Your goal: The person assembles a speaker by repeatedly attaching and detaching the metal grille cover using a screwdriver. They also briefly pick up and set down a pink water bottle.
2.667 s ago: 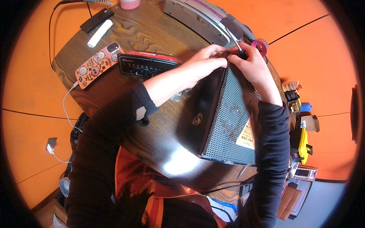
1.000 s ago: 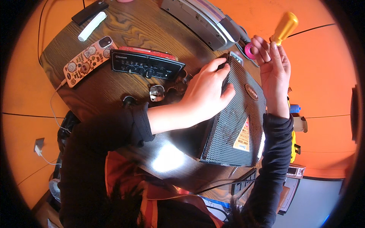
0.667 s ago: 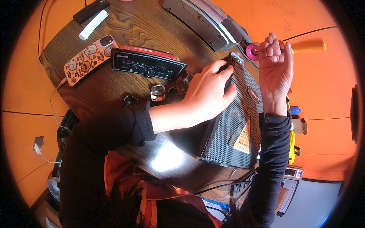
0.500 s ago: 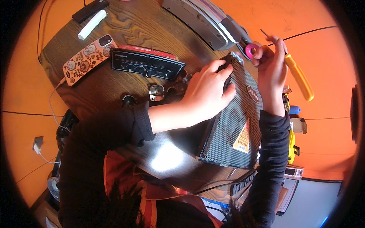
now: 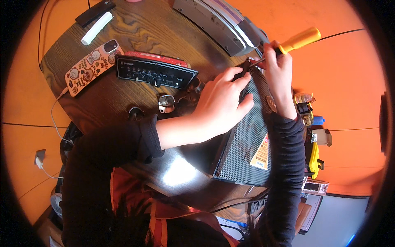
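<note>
A black speaker box [image 5: 242, 154] with a perforated metal grille and an orange-and-white sticker lies tilted on the table before me. My left hand [image 5: 224, 101] is laid over its left edge, fingers curled at the far corner and thumb held apart over the grille. In my right hand [image 5: 279, 70] is a screwdriver [image 5: 302, 40] with a yellow handle, gripped near the black collar. Its shaft points left and down to the far corner of the speaker, close to my left fingertips. My fingers partly hide where the tip meets the corner.
On the wooden table [image 5: 135, 22] stands a black control panel [image 5: 156, 74] with knobs, beside a patterned phone [image 5: 92, 68] on a cable. A grey device [image 5: 216, 24] sits at the far edge. Small metal parts [image 5: 166, 103] lie left of my hand; yellow tools [image 5: 314, 160] are at right.
My right hand has moved left to the speaker's far corner, and the screwdriver has swung round so its shaft points at that corner. The left hand keeps nearly the same place.
</note>
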### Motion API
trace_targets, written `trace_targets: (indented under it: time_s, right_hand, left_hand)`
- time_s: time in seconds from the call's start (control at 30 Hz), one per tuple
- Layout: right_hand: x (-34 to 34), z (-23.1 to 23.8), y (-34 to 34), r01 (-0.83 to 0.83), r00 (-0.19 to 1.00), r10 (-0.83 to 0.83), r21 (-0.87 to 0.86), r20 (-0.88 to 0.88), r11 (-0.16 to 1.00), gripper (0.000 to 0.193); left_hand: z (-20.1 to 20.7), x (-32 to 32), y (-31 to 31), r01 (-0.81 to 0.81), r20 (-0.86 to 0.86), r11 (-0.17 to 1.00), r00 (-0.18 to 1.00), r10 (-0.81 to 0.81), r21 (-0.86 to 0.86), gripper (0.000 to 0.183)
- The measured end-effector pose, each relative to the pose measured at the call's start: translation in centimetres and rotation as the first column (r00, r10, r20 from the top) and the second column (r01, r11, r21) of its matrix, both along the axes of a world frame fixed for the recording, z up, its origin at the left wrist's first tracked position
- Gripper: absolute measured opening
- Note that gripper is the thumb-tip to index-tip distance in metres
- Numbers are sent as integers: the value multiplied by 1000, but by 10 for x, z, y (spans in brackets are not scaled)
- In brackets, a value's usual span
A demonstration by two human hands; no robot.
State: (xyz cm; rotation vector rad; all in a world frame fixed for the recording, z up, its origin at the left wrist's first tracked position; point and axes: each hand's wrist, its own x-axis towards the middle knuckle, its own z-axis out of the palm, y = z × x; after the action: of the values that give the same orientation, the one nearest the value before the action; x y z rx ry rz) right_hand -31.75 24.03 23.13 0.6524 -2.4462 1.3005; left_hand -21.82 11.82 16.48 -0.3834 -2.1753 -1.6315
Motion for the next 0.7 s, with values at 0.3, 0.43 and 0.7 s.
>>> trace_targets:
  time_s: [0.3,0.43,0.7]
  right_hand:
    - [2,-1,-13,168,966,-108,252,-236,953,27]
    - [9,-1,-15,208,911,-40,372,-411,905,17]
    - [12,-7,-8,255,765,-74,196,-640,947,20]
  left_hand:
    - [1,-1,1,-20,6,1000,1000,20,-9,41]
    - [1,-2,3,-16,22,1000,1000,16,-4,40]
    - [-1,-5,4,-34,-18,999,999,34,-16,39]
